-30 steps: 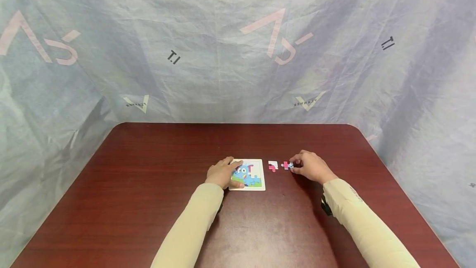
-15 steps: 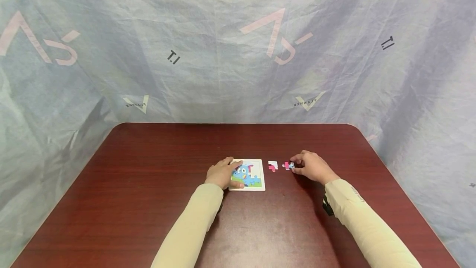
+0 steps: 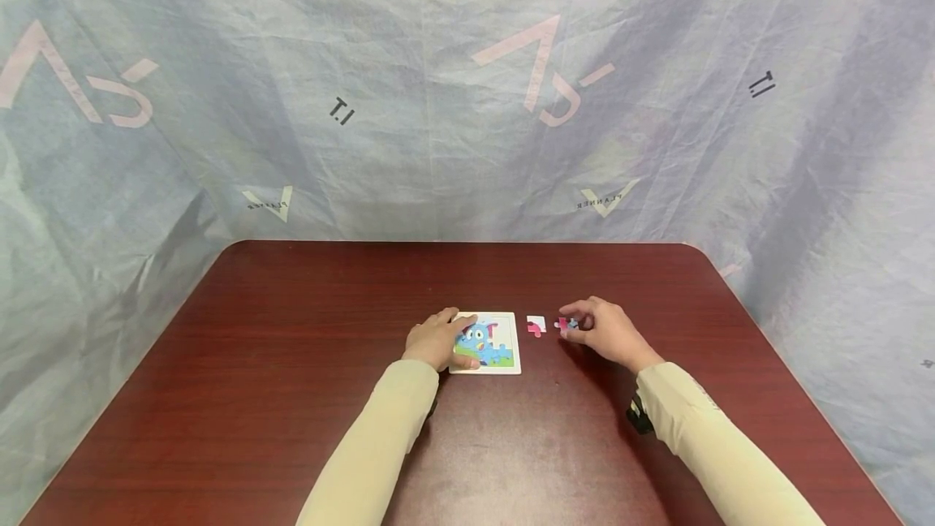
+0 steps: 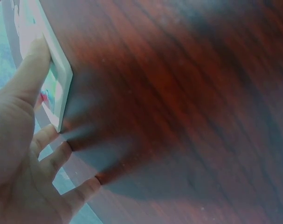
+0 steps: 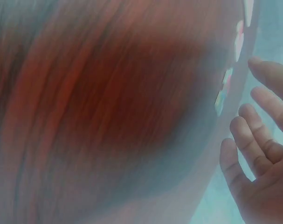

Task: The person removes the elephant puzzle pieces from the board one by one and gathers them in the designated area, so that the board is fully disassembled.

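A square jigsaw puzzle board point(image 3: 518, 347) with a pale rim and a blue cartoon animal lies on the table. My left hand point(image 3: 433, 342) rests at its left side, thumb and forefinger over its face. In the left wrist view the other fingers point(image 4: 57, 158) spread beside the board's edge point(image 4: 65, 88). Part of the upper right of the picture shows bare backing. To the right lies a pink and white puzzle piece point(image 3: 536, 326). Beyond it is a pink and blue patch of puzzle pieces point(image 3: 562, 325), perhaps two. Over these hovers my right hand point(image 3: 608, 333), fingers apart.
The dark red wooden table point(image 3: 307, 396) has rounded far corners. Grey printed sheeting point(image 3: 424, 104) hangs behind it and along both sides. A dark strap point(image 3: 639, 415) shows at the right wrist.
My right hand first shifts slightly right with the pink and blue patch, then moves left so its fingers reach over it. The left hand and the board stay put.
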Tool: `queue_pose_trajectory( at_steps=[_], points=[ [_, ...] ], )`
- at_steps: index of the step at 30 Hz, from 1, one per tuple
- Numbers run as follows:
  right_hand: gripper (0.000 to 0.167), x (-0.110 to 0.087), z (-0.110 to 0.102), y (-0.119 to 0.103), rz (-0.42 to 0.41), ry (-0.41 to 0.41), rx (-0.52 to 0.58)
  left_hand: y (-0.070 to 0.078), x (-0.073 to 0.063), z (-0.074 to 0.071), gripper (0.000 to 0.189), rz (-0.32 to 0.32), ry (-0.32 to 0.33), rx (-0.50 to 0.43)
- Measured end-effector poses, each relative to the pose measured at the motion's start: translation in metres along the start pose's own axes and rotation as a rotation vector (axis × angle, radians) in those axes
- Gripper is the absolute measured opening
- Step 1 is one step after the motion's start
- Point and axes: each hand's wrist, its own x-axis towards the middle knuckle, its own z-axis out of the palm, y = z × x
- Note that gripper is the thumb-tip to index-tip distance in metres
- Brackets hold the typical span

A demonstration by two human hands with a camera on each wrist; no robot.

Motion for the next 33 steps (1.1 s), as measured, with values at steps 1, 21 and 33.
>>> queue_pose_trajectory(
  at_steps=[1, 21, 33],
  points=[
    [0.034, 0.0, 0.001, -0.001, 0.006, -0.002, 0.02, 0.0, 0.0, 0.0, 0.079, 0.001, 0.001, 0.001],
    [0.035, -0.003, 0.025, -0.041, 0.015, -0.069, 0.247, -0.001, 0.002, 0.003, 0.081, -0.011, -0.006, 0.009],
    [0.032, 0.0, 0.042, -0.057, -0.04, -0.112, 0.267, -0.001, 0.003, 0.002, 0.079, -0.013, -0.009, 0.01]
  ],
)
